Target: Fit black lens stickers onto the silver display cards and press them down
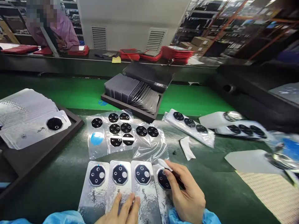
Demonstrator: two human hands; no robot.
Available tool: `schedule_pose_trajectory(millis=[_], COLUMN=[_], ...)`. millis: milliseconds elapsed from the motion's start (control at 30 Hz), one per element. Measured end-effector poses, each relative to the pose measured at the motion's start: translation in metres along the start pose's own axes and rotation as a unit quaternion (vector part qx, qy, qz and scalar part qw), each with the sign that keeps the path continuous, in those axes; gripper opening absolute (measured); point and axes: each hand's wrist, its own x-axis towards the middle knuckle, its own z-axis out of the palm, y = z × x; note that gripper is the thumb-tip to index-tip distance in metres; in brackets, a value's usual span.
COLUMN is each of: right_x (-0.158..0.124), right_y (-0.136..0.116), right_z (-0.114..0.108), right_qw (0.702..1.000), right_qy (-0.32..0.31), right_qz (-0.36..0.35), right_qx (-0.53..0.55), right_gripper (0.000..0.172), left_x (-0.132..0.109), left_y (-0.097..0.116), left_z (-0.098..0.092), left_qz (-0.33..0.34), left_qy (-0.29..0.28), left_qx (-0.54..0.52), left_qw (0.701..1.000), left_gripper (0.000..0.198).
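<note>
Several silvery phone back panels point(93, 199) stand in a row at the front, each with a dark octagonal camera plate point(97, 175) near its top. My left hand point(122, 208) rests with spread fingers on the lower part of the middle panels. At the rightmost panel point(163, 199), my right hand point(187, 189) pinches a folded white wipe point(165, 165) between thumb and fingers, over the upper edge of its camera plate point(163, 179). Something dark shows under the right fingers; its kind is hidden. Behind the row lie transparent film sheets point(150, 149) carrying black octagonal lens pieces point(126, 127).
A foam tray point(67, 137) at left bears stacked panels point(30, 118). A black box point(130, 105) of packed dark sleeves sits on the green strip. At right are bagged lens pieces point(189, 123), another white wipe point(187, 148) and adhesive sheets point(268, 196). A person point(67, 34) is across the bench.
</note>
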Motion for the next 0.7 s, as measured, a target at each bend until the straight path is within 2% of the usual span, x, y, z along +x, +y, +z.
schedule_pose_trajectory(millis=[100,167,300,400,500,700], right_x=[0.002,0.005,0.018,0.031,0.042,0.053], right_y=[0.000,0.004,0.026,0.050,0.071,0.088], right_z=[-0.010,-0.023,-0.058,-0.082,-0.094,-0.082], right_qw=[0.989,0.975,0.962,0.970,0.981,0.991], right_qy=[0.104,0.148,0.150,0.118,0.085,0.064], right_qz=[0.099,0.161,0.224,0.212,0.172,0.114], right_qx=[0.018,0.033,0.049,0.026,-0.024,-0.043], right_gripper=[0.025,0.032,0.045,0.048,0.043,0.037], left_x=[0.007,0.009,0.010,0.011,0.016,0.041], left_y=[-0.001,0.000,0.005,0.010,0.016,0.035], left_z=[-0.009,-0.014,-0.019,-0.023,-0.031,-0.037], left_qz=[0.012,0.024,0.022,0.003,-0.011,0.044], left_qy=[0.008,0.020,0.026,0.026,0.030,0.049], left_qx=[0.020,0.027,0.033,0.048,0.072,0.067], left_qw=[1.000,0.999,0.999,0.998,0.997,0.996], left_gripper=[0.035,0.032,0.028,0.029,0.034,0.035])
